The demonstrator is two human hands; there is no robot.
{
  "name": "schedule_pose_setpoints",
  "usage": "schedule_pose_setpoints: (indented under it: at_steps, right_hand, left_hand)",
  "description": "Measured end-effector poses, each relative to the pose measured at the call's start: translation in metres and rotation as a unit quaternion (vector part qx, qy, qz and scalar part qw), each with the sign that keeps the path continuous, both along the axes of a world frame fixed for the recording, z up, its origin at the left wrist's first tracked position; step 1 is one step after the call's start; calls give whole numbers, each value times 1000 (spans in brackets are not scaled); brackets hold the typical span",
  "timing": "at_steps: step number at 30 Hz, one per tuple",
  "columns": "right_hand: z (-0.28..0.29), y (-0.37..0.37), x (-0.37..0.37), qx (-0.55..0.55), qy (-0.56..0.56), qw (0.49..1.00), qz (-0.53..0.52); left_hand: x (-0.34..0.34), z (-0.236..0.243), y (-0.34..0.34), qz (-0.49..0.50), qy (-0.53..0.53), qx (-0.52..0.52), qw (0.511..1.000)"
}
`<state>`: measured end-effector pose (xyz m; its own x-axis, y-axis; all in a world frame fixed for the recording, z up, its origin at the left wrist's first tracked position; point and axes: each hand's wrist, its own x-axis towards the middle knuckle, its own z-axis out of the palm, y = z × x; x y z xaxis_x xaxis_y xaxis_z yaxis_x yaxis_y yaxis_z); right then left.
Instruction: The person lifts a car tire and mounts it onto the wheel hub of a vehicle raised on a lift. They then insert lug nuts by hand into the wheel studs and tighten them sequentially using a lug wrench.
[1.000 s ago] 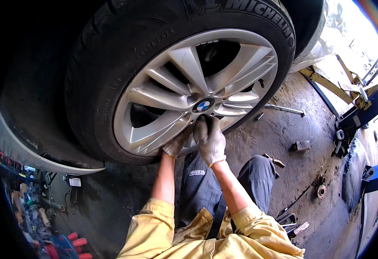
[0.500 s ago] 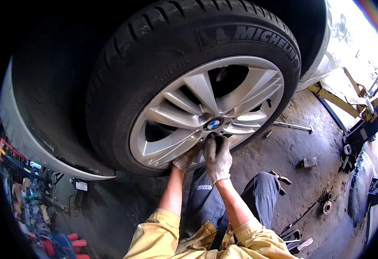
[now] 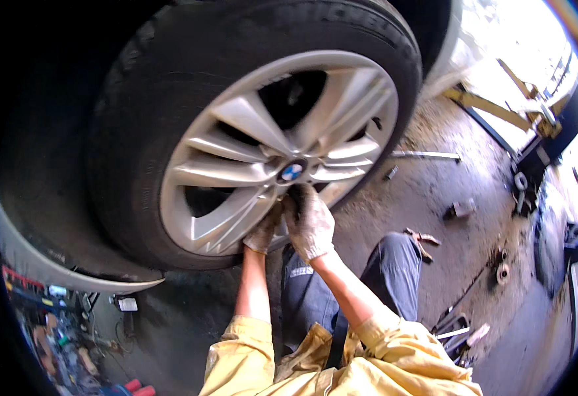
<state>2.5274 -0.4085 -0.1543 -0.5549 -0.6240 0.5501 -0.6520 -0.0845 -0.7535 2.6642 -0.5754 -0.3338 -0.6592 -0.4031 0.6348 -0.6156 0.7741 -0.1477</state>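
Lettering (image 3: 345,14) on tyre (image 3: 127,145), emblem (image 3: 291,172) on wheel (image 3: 216,175)

Upper spokes (image 3: 252,122): wide dark gap between them, fingers could pass!
Below the hub (image 3: 292,173): tight, left hand (image 3: 261,232) and right hand (image 3: 308,223) crowd it.
Tire (image 3: 125,158): solid wall.
Floor (image 3: 427,191) beyond the knee (image 3: 394,256): passable, but a metal block (image 3: 462,209) intrudes.

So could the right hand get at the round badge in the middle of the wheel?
Probably yes: the right hand is just below the round badge, whose face shows uncovered. Nothing seems to stand between them, and the left hand sits lower, off to the left.
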Motion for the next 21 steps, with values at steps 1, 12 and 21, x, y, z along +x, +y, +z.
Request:
schedule_pose_setpoints:
  at_steps: [1,12,21]
  right_hand:
    - [-2,-1,3,-3,9,1000,9]
    - [8,5,0,102,-267,957,46]
    - [-2,-19,11,10,-258,966,7]
  left_hand:
    - [4,-9,-5,3,11,80,997]
    - [25,0,-7,-42,-51,101,993]
    - [25,9,-12,96,-347,-103,927]
